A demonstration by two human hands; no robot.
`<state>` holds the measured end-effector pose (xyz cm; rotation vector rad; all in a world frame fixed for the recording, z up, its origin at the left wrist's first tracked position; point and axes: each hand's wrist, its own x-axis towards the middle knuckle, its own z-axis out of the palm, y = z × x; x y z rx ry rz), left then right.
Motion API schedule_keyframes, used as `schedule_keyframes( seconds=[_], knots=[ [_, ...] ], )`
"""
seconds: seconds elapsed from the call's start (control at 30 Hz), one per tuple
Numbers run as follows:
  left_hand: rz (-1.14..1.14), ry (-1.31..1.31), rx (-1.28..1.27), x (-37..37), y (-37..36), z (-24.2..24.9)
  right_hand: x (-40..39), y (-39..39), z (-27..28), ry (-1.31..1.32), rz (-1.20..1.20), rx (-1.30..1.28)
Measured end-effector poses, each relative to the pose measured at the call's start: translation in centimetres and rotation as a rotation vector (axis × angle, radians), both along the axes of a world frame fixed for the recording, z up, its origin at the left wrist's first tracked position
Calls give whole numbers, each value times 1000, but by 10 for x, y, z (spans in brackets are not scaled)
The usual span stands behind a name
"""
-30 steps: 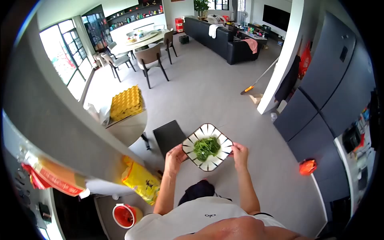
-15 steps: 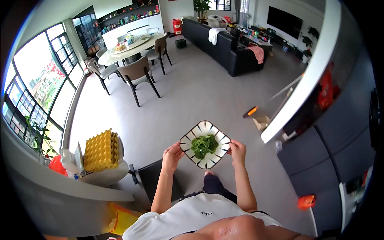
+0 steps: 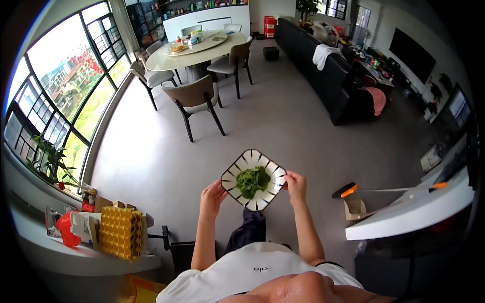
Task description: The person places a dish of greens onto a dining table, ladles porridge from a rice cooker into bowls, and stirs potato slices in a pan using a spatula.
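Observation:
A square white plate point(image 3: 275, 186) with dark stripes and a dark rim is held out in front of my body. Cooked leafy greens point(image 3: 253, 182) lie in a heap at its middle. My left hand point(image 3: 213, 196) grips the plate's left corner, its fingers partly underneath. At the right corner, my right hand point(image 3: 295, 186) is closed on the rim, with some of its fingers hidden below. The plate looks about level.
A dining table point(image 3: 166, 61) with dishes stands ahead to the left, a brown-backed chair point(image 3: 189, 96) on its near side. A black sofa point(image 3: 323, 60) is ahead right. Yellow egg trays point(image 3: 120, 231) sit at left; a broom point(image 3: 348, 190) and dustpan point(image 3: 355, 208) at right.
I have moved forward and turned slightly left; the table, chairs and sofa appear nearer and further right. Both hands still hold the plate of greens in front of me.

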<state>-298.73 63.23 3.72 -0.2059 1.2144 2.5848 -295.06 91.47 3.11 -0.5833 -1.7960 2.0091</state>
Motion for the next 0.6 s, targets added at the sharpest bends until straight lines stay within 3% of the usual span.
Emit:
schedule_keyframes(
  seconds=[0.17, 0.3, 0.6],
  knots=[
    [-69, 27, -46, -176, 49, 11, -156, 48, 34, 11, -30, 56],
    [-60, 23, -65, -294, 100, 42, -274, 102, 26, 10, -39, -69],
    [-53, 24, -40, -556, 171, 13, -553, 179, -7, -17, 10, -88]
  ],
)
